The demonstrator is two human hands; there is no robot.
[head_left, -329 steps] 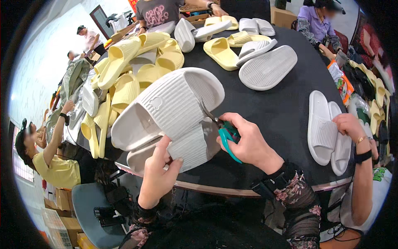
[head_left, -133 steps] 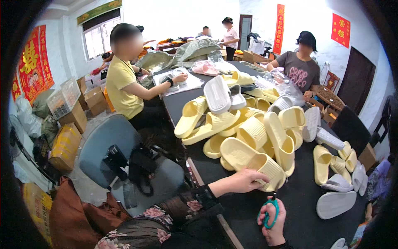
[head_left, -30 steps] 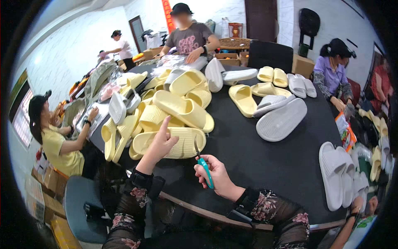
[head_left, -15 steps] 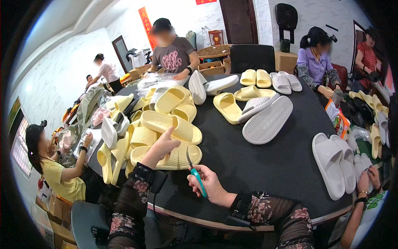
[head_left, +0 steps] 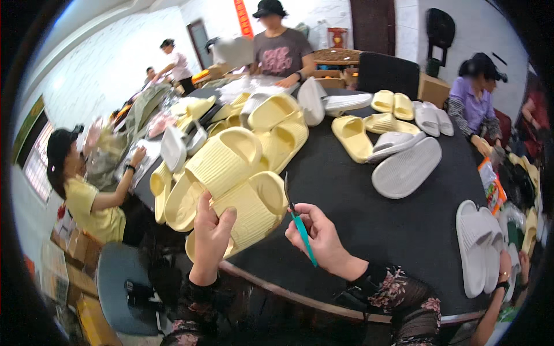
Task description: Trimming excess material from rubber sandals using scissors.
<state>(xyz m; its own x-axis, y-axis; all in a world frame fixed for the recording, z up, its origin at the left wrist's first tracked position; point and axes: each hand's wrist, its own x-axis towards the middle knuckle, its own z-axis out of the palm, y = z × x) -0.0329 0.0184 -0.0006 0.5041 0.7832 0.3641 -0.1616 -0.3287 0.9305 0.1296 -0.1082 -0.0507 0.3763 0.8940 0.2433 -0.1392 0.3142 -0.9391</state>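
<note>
My left hand [head_left: 211, 237] is closed at the near end of a pair of yellow slippers [head_left: 222, 168], its index finger and thumb showing in front of them. The slippers lie side by side, tilted, with their near ends out past the table's edge. In my right hand [head_left: 324, 239] is a pair of small teal-handled scissors [head_left: 303, 239], seen edge-on. Their thin, slightly curved blade points up, close to the right end of the lower slipper. What my left hand's other fingers do is mostly hidden.
More yellow slippers [head_left: 276, 112] are heaped behind. Grey slippers [head_left: 407, 167] and yellow ones lie across the black table [head_left: 346, 230], with a grey pair [head_left: 479, 248] at its right edge. Several people work around it. A grey chair [head_left: 124, 288] stands at lower left.
The front yellow slippers have come nearer and turned, their right ends swinging up. My left hand has lowered with them. My right hand and the scissors have shifted right; the view has turned left.
</note>
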